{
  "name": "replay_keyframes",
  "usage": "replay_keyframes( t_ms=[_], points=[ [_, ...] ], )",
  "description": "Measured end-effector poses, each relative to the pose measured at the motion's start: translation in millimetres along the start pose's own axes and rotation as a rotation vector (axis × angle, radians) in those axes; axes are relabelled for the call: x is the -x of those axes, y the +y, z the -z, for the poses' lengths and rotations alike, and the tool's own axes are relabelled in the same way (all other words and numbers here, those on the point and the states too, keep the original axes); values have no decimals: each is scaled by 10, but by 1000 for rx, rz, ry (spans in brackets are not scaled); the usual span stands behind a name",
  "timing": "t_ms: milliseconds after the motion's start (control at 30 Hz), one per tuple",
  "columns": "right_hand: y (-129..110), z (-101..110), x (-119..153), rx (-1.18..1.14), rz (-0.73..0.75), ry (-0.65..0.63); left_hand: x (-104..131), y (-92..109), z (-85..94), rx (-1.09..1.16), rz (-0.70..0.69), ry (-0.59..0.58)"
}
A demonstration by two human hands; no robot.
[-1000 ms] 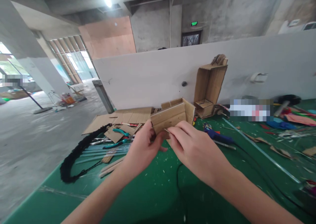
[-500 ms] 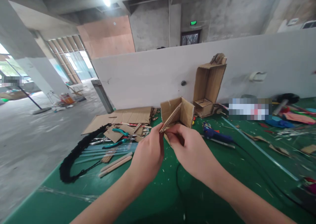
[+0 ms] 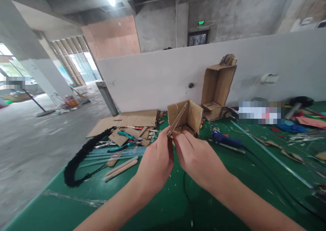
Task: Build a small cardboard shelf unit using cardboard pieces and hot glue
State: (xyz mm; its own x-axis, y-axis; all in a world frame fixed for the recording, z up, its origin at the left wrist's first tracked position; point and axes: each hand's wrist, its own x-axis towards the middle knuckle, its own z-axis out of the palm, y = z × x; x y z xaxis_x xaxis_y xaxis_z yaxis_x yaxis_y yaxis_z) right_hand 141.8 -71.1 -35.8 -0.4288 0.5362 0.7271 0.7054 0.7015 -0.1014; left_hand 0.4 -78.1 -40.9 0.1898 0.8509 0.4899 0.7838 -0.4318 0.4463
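My left hand (image 3: 156,155) is closed, its thumb and fingers pinching the lower end of several thin, light-brown wooden sticks (image 3: 177,119). The sticks slant up and to the right, seen nearly edge-on. Close beside it, my right hand (image 3: 197,155) has its fingers bent together near the bottom of the sticks. Its fingertips are turned away, so what it grips is hidden. Just beyond both hands stands an open cardboard corner piece (image 3: 195,117) with two upright walls, its lower part partly covered by my fingers.
A tall cardboard box (image 3: 218,90) stands against the white partition (image 3: 150,78). Pliers with teal handles (image 3: 125,141), wooden strips (image 3: 121,170) and a black fuzzy cord (image 3: 73,166) lie left on the green table (image 3: 152,207). A blue glue gun (image 3: 226,140) with its cable lies right.
My right hand has rolled forward, its thumb now hidden and its knuckles turned up. The sticks remain in my left hand and look slightly more fanned. The view has shifted a little.
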Motion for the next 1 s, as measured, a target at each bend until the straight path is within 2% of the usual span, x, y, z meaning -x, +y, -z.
replay_keyframes(
  t_ms=[100, 233, 300, 367, 433, 533, 600, 733, 867, 1000],
  points=[
    [-34, 75, -62, -338, -243, 13, 6, 36, 11, 48, 34, 11],
    [-68, 197, -164, -822, -592, -111, 19, 83, 35, 86, -1, 44],
    [-78, 225, -169, -878, -636, -147, 15, 85, 56, 82, 8, 43],
    [-87, 233, -137, -708, -523, -114, -12, 61, 93, 78, 51, 47],
    [-90, 237, -89, -382, -303, -50, -66, 14, 154, 108, 129, 82],
    [-54, 275, -54, -16, -77, 29, -171, -58, 283, 320, 243, 151],
    [3, 332, -75, 21, -50, 107, -221, -80, 363, 555, 248, 124],
    [113, 447, -137, -33, -86, 223, -228, -42, 417, 885, 288, -32],
    [119, 458, -132, -25, -45, 215, -175, 19, 372, 1059, 273, -133],
    [91, 418, -116, -8, -12, 194, -128, 11, 340, 1117, 247, -205]
  ],
)
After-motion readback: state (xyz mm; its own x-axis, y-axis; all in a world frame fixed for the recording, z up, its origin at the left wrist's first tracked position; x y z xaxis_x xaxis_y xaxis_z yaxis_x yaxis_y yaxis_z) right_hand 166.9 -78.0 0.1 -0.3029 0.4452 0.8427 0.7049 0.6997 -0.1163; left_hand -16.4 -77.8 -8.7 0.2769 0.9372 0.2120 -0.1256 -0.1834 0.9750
